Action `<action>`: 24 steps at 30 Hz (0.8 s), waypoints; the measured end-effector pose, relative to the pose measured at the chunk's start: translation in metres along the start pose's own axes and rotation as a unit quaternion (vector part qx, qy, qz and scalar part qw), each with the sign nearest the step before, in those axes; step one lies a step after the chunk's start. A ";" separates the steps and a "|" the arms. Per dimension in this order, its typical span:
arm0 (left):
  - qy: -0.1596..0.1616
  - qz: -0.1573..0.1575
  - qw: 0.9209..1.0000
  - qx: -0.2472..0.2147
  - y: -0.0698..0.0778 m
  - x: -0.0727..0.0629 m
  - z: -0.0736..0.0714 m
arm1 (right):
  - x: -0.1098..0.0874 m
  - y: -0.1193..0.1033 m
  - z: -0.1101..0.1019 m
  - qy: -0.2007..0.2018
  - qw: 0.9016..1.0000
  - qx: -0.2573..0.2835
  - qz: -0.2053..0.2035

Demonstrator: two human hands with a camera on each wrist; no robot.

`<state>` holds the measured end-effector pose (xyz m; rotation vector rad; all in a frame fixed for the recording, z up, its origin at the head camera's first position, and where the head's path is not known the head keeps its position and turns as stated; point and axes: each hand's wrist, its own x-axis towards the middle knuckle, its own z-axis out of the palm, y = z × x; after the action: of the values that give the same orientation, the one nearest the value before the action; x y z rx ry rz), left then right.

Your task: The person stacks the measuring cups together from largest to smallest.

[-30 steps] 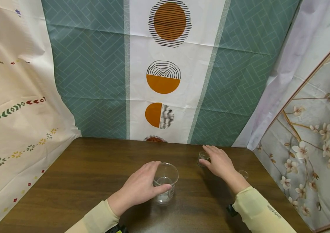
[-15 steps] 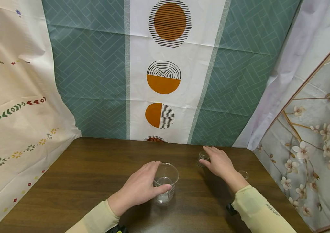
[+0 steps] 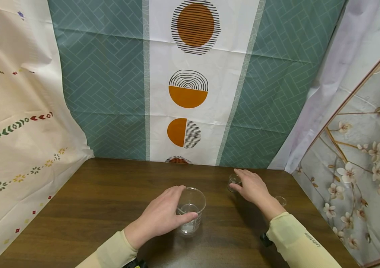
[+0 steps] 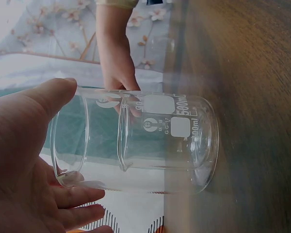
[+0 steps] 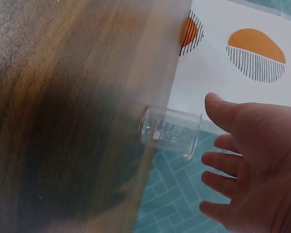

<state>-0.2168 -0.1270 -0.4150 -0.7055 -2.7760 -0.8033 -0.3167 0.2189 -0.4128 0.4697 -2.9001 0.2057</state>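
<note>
A large clear glass beaker [image 3: 198, 223] with white markings stands upright on the table, a smaller glass beaker [image 4: 157, 126] nested inside it. My left hand [image 3: 161, 214] holds the large beaker near its rim, the thumb on the near side and the fingers round the far side. Toward the back right stands another small glass beaker [image 5: 172, 131], upright near the table's far edge. Around its upper part, my right hand [image 3: 252, 187] hovers with thumb and fingers spread. A gap shows between that palm and the beaker in the right wrist view.
Behind my right wrist, the round rim of another glass vessel [image 3: 281, 200] shows, its body mostly hidden. The brown wooden table [image 3: 109, 208] meets a green and white patterned cloth [image 3: 109, 93] at the back. Patterned cloths hang at both sides.
My right hand and forearm have shifted very slightly. The left hand and the beakers have stayed in place.
</note>
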 end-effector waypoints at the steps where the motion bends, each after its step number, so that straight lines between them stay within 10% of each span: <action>1: -0.001 -0.001 1.000 0.000 0.000 0.000 0.000 | 0.000 0.000 0.000 -0.001 1.000 -0.001 0.000; 24: 0.002 0.000 1.000 0.000 -0.001 0.000 0.001 | 0.004 0.001 0.002 -0.019 1.000 0.000 0.014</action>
<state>-0.2171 -0.1276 -0.4161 -0.7047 -2.7729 -0.8027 -0.3209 0.2179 -0.4143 0.4392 -2.9443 0.2038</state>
